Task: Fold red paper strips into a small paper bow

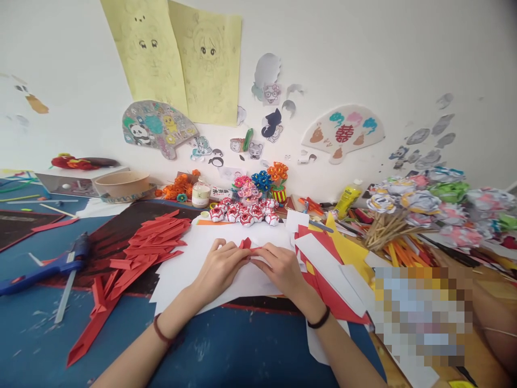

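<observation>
My left hand (pixel 222 267) and my right hand (pixel 281 269) meet over white paper sheets (pixel 194 253). Between their fingertips is a small folded red paper piece (pixel 245 243), pinched from both sides. The fingers cover most of it, so its full shape is hidden. To the left lies a pile of folded red paper strips (pixel 149 242). Just beyond my hands stand several red-and-white paper flowers (pixel 246 215). Right of my right hand, red sheets (pixel 343 307) and white paper strips (pixel 331 272) overlap.
A blue glue gun (pixel 75 258) lies at the left. A tan bowl (pixel 121 183), a white jar (pixel 201 194) and a yellow bottle (pixel 349 199) stand toward the wall. Paper flowers on sticks (pixel 382 229) fill the right side, near another person's arm (pixel 490 302).
</observation>
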`<state>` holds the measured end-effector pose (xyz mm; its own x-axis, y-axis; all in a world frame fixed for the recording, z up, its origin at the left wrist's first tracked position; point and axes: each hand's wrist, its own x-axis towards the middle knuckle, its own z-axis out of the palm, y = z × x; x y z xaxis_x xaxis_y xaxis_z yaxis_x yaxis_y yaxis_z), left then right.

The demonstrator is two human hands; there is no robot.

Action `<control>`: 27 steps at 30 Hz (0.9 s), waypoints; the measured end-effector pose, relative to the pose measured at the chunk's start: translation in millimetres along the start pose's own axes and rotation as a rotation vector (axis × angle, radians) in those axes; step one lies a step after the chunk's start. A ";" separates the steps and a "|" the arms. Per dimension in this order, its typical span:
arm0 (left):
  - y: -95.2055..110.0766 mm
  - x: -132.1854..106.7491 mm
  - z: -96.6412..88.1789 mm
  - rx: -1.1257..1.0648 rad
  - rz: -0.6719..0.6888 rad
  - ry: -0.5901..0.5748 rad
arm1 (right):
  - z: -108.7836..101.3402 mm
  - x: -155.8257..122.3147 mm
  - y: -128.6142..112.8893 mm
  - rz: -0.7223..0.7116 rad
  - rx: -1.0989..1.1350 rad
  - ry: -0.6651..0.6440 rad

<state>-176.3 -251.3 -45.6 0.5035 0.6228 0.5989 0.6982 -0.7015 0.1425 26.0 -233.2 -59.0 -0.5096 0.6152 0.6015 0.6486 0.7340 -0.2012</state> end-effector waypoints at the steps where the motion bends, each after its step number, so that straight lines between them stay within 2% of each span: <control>1: 0.2 -0.4 0.0 0.008 0.003 -0.006 | -0.7 0.4 -0.4 0.021 0.020 0.005; 7: 0.7 -1.9 -0.5 0.029 0.049 -0.144 | -3.5 3.9 0.7 0.189 0.080 0.032; 10: 3.8 -2.3 -2.1 -0.020 0.053 -0.185 | -0.7 3.5 4.0 0.216 0.109 -0.026; 14: 8.1 -3.3 -0.1 -0.040 0.040 -0.201 | 6.3 1.5 6.1 0.198 0.050 -0.115; 19: 7.1 -4.7 12.0 0.086 0.002 -0.186 | 10.7 0.5 4.7 0.191 -0.036 -0.099; 27: -3.2 -9.4 16.9 0.091 -0.183 -0.157 | 12.6 0.0 11.4 0.358 -0.041 -0.069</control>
<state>-174.7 -249.0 -65.0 0.4321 0.7876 0.4392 0.8244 -0.5424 0.1615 26.3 -221.2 -71.0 -0.2825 0.8500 0.4446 0.8140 0.4576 -0.3578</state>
